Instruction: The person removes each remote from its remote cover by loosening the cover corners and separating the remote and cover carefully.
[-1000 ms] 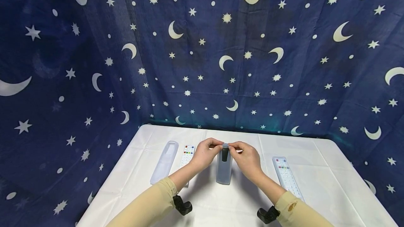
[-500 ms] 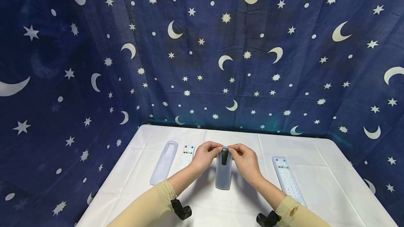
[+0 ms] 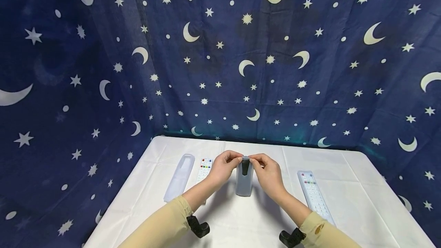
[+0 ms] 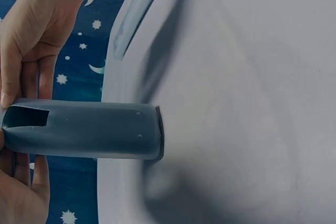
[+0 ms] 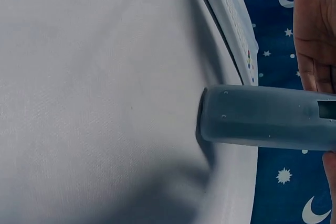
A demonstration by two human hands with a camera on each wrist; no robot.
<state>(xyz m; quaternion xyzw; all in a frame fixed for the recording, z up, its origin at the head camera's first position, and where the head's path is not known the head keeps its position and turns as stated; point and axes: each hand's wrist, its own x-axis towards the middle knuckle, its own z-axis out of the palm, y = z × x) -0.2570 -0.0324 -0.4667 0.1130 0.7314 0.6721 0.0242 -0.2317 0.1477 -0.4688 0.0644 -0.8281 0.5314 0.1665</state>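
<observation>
Both hands pinch the top end of a remote control in a translucent grey-blue silicone cover (image 3: 244,186), back side facing me. Through a cutout near its top shows a black surface. In the head view my left hand (image 3: 222,168) grips the top left corner, thumb and fingertips together; my right hand (image 3: 270,172) does the same at the top right corner. The covered remote stands steeply, its lower end close over the white tablecloth. Both wrist views show the cover's smooth back (image 4: 97,132) and rounded lower end (image 5: 220,114) near its shadow.
Left on the white table (image 3: 361,202) lies a pale translucent cover (image 3: 179,177), beside a white remote (image 3: 204,169) partly behind my left arm. At the right lies another white remote in a clear cover (image 3: 313,194). A starry blue curtain (image 3: 220,68) hangs behind.
The covered remote dipped slightly toward me, then rose again, its lower end now higher in view. Both hands moved with it and keep their pinch. The other things have stayed put.
</observation>
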